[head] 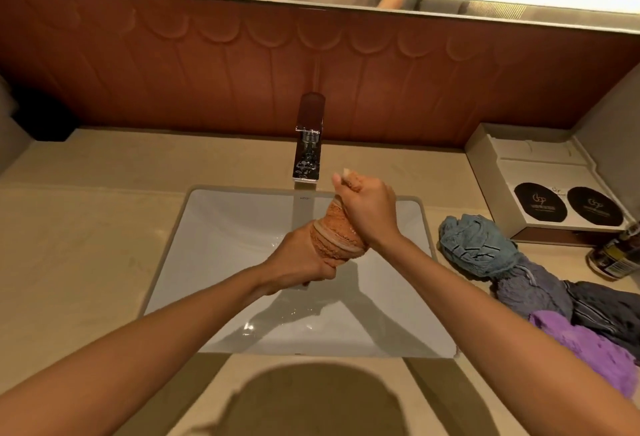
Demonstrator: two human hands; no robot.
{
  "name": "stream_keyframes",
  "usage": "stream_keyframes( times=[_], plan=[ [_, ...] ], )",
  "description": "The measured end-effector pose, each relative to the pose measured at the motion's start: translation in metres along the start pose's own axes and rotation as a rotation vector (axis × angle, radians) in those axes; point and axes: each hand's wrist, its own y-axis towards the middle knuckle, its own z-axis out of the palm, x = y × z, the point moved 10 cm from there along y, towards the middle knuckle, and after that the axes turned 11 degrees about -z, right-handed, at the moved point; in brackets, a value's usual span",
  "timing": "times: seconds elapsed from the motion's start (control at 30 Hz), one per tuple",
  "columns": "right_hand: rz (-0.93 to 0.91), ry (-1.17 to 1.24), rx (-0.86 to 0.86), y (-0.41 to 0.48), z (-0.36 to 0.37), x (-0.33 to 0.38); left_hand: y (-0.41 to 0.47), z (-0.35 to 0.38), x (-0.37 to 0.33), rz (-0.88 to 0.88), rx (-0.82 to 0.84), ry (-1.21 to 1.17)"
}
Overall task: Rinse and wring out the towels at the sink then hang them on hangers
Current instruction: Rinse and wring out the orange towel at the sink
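Observation:
An orange towel (336,234), twisted into a tight roll, is held over the white sink (221,227). My left hand (298,259) grips its lower end. My right hand (369,208) grips its upper end, just in front of the chrome faucet (309,144). A little water lies in the basin near the front. On the counter to the right lie a wrung blue towel (474,245), a grey towel (533,290), a dark striped towel (609,307) and a purple towel (588,349). No hangers are in view.
A beige counter (76,245) surrounds the sink. A white tray (540,186) with two black round pads stands at the back right, with a dark bottle (616,259) next to it. A brown panelled wall and a lit mirror edge run behind.

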Motion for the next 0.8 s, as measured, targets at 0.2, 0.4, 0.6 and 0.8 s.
stream_keyframes(
  times=[0.2, 0.4, 0.6, 0.8],
  plan=[
    [0.001, 0.293, 0.158, 0.031, 0.016, -0.005, -0.001, 0.016, -0.010, -0.078, 0.292, -0.226],
    [0.181, 0.656, 0.144, 0.037, 0.027, -0.031, 0.014, 0.027, -0.010, -0.108, 0.459, -0.248],
    [0.551, 0.452, -0.072, 0.010, 0.037, -0.112, 0.042, 0.005, -0.008, -0.113, 0.324, 0.080],
    [1.089, 0.672, -0.066, -0.061, 0.055, -0.160, 0.043, -0.019, -0.014, -0.091, 0.074, 0.117]
  ],
)
